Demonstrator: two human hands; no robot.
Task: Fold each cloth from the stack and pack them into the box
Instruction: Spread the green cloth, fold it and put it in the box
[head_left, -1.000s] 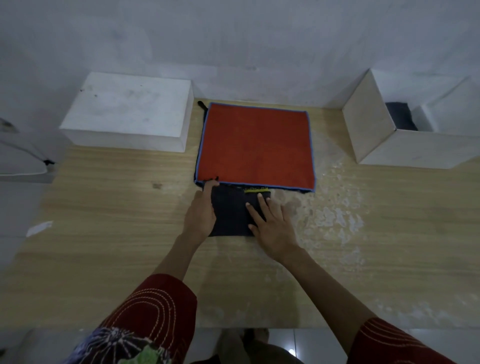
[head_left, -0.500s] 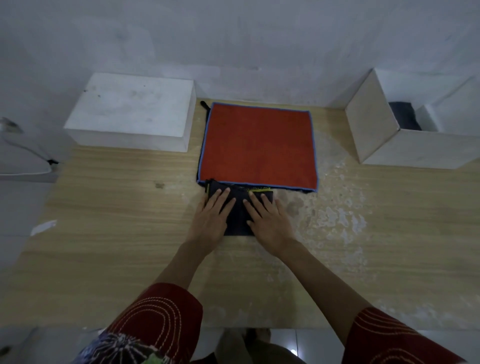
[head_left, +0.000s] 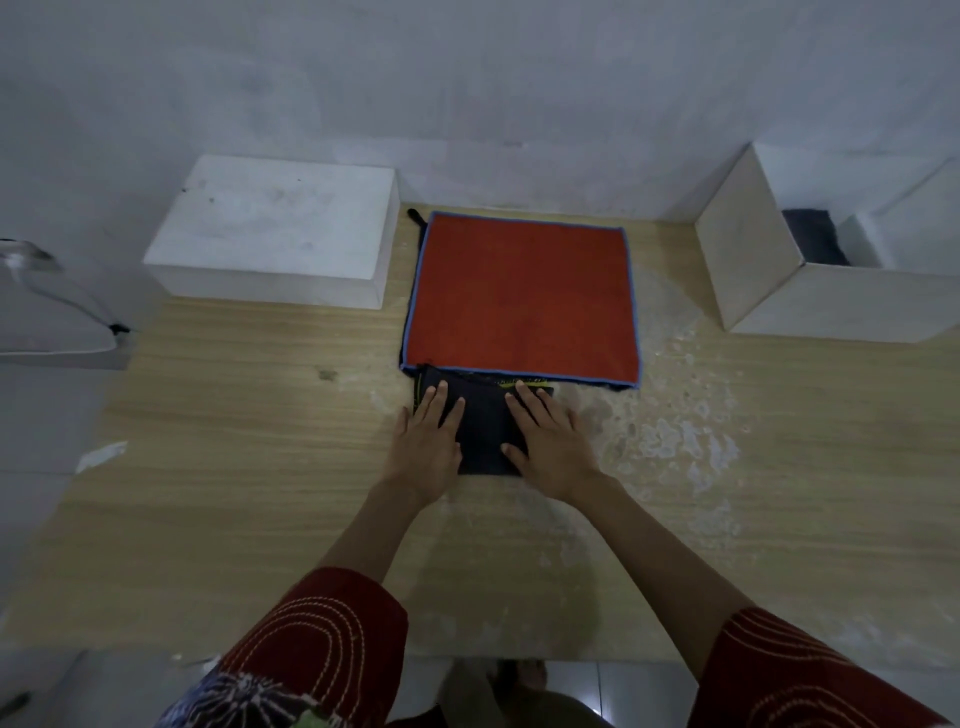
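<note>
Wooden table (head_left: 234, 467): the stack, red cloth (head_left: 524, 296) on top, sits at the far edge, and the open white box (head_left: 748, 249) is well to its right. The folded dark cloth (head_left: 483, 431) lies against the stack's near edge. On it the left hand (head_left: 423, 447) and right hand (head_left: 550, 447) press flat, fingers spread. Judged soft, light and limp. Pinch the layered edges together, or it may unfold.

Your folded cloth (head_left: 483, 431), stack (head_left: 524, 296) and box (head_left: 748, 260)
The folded cloth lies dark, small and flat against your stack's near edge; a red, blue-edged square tops the stack; the open white box at right holds a dark packed cloth (head_left: 813, 236)
</note>
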